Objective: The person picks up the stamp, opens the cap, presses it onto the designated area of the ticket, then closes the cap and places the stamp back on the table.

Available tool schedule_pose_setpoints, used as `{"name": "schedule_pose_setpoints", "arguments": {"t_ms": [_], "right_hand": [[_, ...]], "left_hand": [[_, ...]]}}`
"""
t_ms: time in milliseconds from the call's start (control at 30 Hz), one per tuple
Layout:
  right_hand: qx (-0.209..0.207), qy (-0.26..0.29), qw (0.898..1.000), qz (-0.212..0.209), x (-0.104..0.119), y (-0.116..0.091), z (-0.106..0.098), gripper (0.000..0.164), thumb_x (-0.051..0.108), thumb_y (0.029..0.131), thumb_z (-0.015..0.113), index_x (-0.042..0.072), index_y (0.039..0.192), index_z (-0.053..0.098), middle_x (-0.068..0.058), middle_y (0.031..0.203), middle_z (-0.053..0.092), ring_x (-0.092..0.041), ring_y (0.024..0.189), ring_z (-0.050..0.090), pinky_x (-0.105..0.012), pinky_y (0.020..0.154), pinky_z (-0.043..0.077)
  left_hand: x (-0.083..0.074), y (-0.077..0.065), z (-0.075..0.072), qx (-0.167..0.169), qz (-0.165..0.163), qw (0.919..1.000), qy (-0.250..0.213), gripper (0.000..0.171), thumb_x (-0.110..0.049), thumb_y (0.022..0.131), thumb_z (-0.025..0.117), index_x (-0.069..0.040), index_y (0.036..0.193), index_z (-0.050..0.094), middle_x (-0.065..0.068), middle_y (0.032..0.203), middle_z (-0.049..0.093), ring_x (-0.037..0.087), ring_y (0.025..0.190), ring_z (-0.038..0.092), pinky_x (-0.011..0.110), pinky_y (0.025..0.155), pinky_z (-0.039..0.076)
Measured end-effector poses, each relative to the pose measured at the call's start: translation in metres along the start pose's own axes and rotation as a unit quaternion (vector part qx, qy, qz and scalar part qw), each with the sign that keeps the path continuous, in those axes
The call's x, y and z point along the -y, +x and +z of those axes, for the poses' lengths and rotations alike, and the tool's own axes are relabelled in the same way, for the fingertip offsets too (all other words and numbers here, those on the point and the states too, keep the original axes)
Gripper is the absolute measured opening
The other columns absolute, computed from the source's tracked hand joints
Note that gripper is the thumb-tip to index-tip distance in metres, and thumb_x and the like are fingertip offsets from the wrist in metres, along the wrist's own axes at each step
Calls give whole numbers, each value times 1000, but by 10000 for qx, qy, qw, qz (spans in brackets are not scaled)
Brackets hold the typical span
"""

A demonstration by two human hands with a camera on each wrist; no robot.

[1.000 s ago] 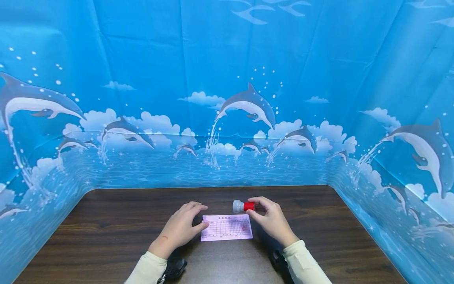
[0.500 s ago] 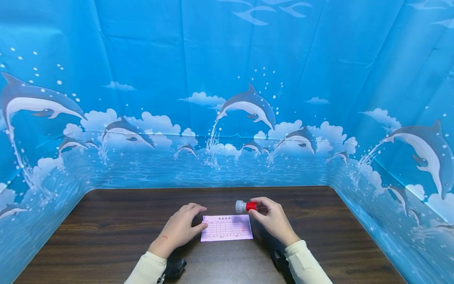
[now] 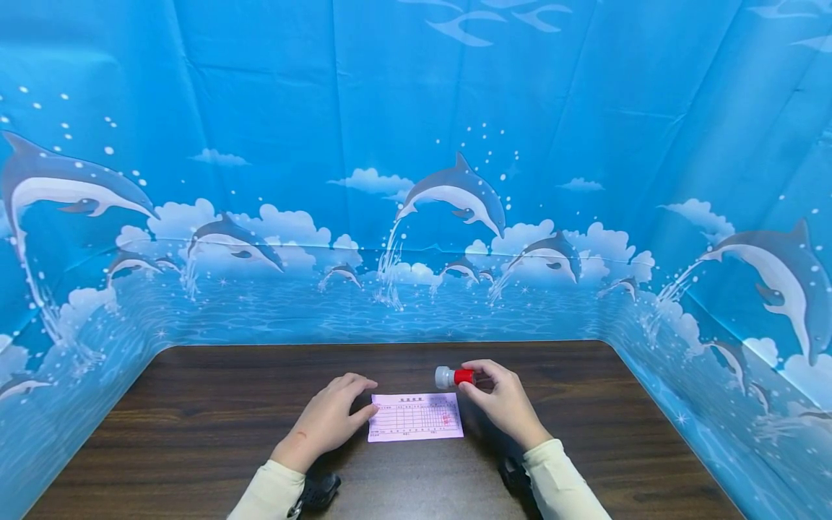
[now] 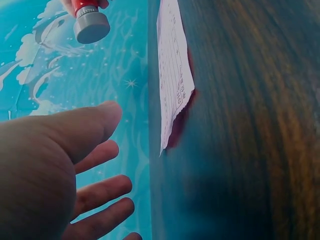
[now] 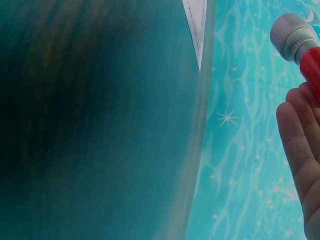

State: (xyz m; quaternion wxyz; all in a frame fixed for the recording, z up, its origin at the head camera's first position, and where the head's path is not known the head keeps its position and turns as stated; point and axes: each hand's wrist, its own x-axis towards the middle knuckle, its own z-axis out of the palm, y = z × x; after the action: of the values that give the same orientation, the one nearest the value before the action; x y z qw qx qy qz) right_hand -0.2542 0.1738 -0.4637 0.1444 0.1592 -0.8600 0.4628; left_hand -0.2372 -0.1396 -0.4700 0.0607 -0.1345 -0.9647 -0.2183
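Note:
A red stamp (image 3: 464, 377) with a whitish, cloudy end piece is gripped between the thumb and fingers of my right hand (image 3: 503, 401). It is held on its side above the table, pale end facing left, just beyond the far right corner of a pink printed form (image 3: 412, 426). The form has a table grid and a red mark towards its right side. My left hand (image 3: 328, 415) hovers at the form's left edge with loose, spread fingers, holding nothing. In the left wrist view, a gap shows between the left thumb (image 4: 95, 125) and the form, whose near edge lifts slightly.
A dark wood-grain table (image 3: 208, 412) lies under both hands. Blue curtain (image 3: 292, 144) printed with dolphins and clouds encloses its back and sides. A black device (image 3: 318, 491) sits at the left wrist, another (image 3: 513, 477) at the right wrist.
My right hand has shifted slightly to the right with the stamp, away from the form. The left hand has drawn back a little to the left. The form stays in place.

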Motion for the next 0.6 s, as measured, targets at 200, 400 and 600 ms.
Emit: {"name": "schedule_pose_setpoints", "arguments": {"t_ms": [200, 400, 600], "right_hand": [[-15, 12, 10000, 10, -1, 0, -1, 34, 3, 85, 84, 13, 115, 74, -2, 108, 74, -15, 91, 69, -32, 83, 62], [3, -30, 10000, 66, -1, 0, -2, 35, 4, 85, 84, 12, 117, 74, -2, 110, 74, -15, 91, 69, -32, 84, 61], [7, -129, 9999, 54, -5, 1, -3, 36, 4, 85, 84, 7, 119, 73, -3, 110, 74, -16, 91, 69, -33, 84, 61]], "left_hand": [[0, -1, 2, 43, 76, 9999, 62, 41, -36, 94, 77, -19, 131, 69, 5, 135, 64, 28, 127, 60, 54, 104, 50], [0, -1, 4, 127, 113, 9998, 98, 42, -37, 94, 77, -18, 130, 69, 7, 134, 64, 29, 127, 60, 55, 104, 50], [0, -2, 5, 373, 69, 9992, 120, 45, -38, 93, 77, -17, 132, 69, 8, 137, 64, 30, 129, 59, 55, 105, 49]]}}
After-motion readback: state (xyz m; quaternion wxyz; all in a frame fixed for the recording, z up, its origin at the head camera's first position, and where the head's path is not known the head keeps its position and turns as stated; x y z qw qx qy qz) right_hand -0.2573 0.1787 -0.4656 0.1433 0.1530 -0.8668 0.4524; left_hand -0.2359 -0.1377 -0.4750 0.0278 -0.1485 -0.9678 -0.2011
